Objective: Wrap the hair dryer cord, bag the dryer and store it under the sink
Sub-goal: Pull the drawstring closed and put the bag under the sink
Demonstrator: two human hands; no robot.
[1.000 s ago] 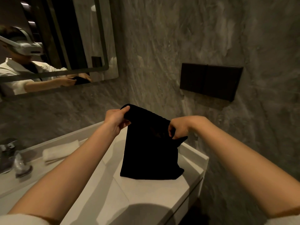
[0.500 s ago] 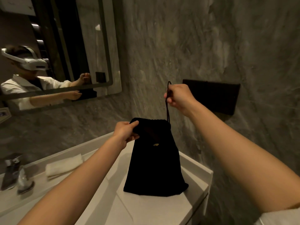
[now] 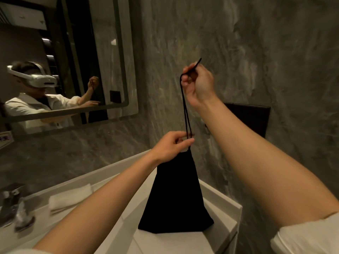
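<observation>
A black drawstring bag (image 3: 176,198) stands upright on the right end of the white vanity counter (image 3: 222,208). Its mouth is cinched tight. My left hand (image 3: 172,145) pinches the gathered neck of the bag. A thin black drawstring (image 3: 185,110) runs taut from the neck up to my right hand (image 3: 198,85), which is raised above the bag and closed around the cord. The hair dryer is hidden; I cannot see inside the bag.
A folded white towel (image 3: 70,198) lies on the counter to the left. A chrome faucet (image 3: 11,204) stands at the far left. A mirror (image 3: 64,61) hangs on the marble wall. A dark wall plate (image 3: 256,118) sits behind my right arm.
My right hand has pulled the drawstring higher, from the bag's rim to well above it. The bag's mouth has closed tight. My left hand shifted to the gathered neck.
</observation>
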